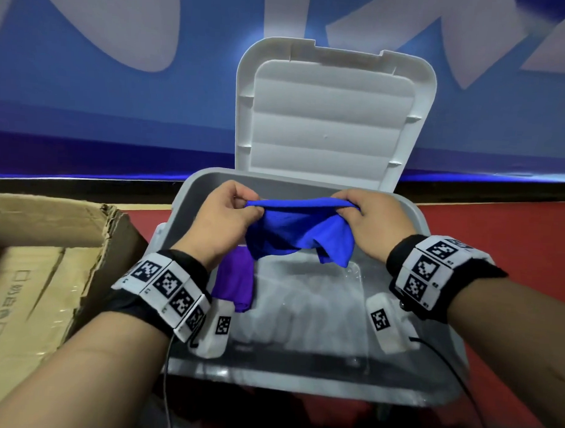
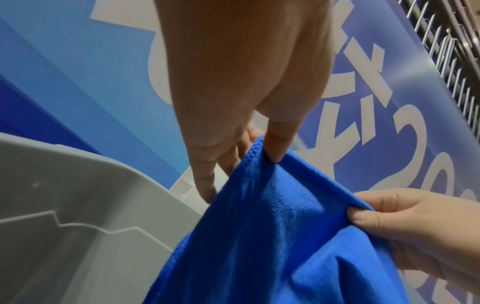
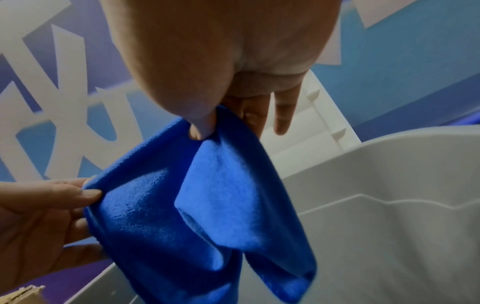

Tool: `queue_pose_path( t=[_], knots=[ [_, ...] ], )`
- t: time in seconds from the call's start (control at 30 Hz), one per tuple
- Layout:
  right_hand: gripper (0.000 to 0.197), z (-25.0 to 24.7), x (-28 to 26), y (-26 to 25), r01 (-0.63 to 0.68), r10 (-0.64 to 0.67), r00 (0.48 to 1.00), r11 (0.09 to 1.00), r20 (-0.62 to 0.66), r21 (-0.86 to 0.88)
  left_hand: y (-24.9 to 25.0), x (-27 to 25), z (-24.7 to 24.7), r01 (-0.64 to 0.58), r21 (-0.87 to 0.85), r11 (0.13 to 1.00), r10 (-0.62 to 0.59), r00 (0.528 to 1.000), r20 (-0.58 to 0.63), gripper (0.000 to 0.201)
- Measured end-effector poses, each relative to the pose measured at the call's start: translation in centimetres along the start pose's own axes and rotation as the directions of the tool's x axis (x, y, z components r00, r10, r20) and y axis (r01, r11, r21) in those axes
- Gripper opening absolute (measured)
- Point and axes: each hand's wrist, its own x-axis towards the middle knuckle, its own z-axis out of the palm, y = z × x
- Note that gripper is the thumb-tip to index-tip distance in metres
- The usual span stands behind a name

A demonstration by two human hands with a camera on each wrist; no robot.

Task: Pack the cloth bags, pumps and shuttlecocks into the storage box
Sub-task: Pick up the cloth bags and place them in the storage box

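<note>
My left hand (image 1: 225,213) and right hand (image 1: 375,222) each pinch the blue cloth bag (image 1: 298,232) over the storage box (image 1: 434,233), at twelve o'clock.

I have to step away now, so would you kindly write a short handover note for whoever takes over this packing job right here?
Left hand: pinches the left end of the blue cloth bag's top edge.
Right hand: pinches the right end of the same edge.
The blue cloth bag hangs spread between both hands over the open grey storage box, whose lid stands upright behind.
Done: a purple cloth bag already lies in the box at its left side.
Left: lower the blue bag in. No pumps or shuttlecocks can be made out here; a cardboard box stands to the left.
</note>
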Motion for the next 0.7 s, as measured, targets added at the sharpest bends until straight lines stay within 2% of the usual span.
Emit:
queue_pose_path(
  t=[0.13, 0.23, 0.3, 0.37, 0.43, 0.5, 0.6, 0.67, 0.7],
  knots=[
    [0.018, -0.5, -0.2, -0.4, 0.064, -0.071, 0.994, 0.994, -0.078, -0.089, 0.2, 0.2, 0.4, -0.029, 0.001, 1.000, 0.029, 0.995, 0.091, 0.048],
    [0.019, -0.9, -0.4, -0.6, 0.024, -0.038, 0.996, 0.986, -0.081, -0.164, -0.1, 0.3, 0.7, -0.021, 0.057, 0.998, 0.018, 0.999, 0.049, 0.053],
    [0.034, -1.0, -0.5, -0.5, 0.000, 0.000, 1.000, 0.961, 0.000, -0.275, -0.3, 0.4, 0.7, 0.043, 0.071, 0.997, -0.046, 0.998, 0.045, 0.050],
    [0.046, -1.0, -0.6, -0.4, -0.015, 0.032, 0.998, 0.944, 0.045, -0.331, -0.4, 0.3, 0.6, 0.082, 0.091, 0.992, -0.091, 0.990, 0.104, 0.043],
    [0.049, -1.2, -0.6, -0.4, -0.031, 0.046, 0.998, 0.942, 0.037, -0.335, -0.3, 0.1, 0.2, 0.073, 0.177, 0.981, -0.105, 0.978, 0.180, 0.028],
    [0.042, -1.5, -0.7, -0.4, -0.036, 0.053, 0.998, 0.946, 0.044, -0.322, -0.5, 0.2, 0.0, 0.031, 0.290, 0.956, -0.096, 0.972, 0.214, 0.016],
    [0.019, -1.9, -1.0, -0.6, 0.007, 0.045, 0.983, 0.961, 0.179, -0.277, -1.0, 0.9, -0.6, 0.012, 0.328, 0.945, -0.042, 0.996, 0.084, 0.022],
    [0.018, -2.0, -1.2, -0.4, 0.011, 0.063, 0.958, 0.967, 0.279, -0.254, -0.8, 1.2, -1.1, 0.016, 0.346, 0.938, -0.022, 1.000, 0.014, 0.021],
    [0.017, -1.9, -1.3, -0.2, 0.020, 0.075, 0.949, 0.955, 0.305, -0.296, -0.7, 1.3, -1.3, 0.016, 0.349, 0.937, -0.020, 1.000, 0.006, 0.020]
  ],
)
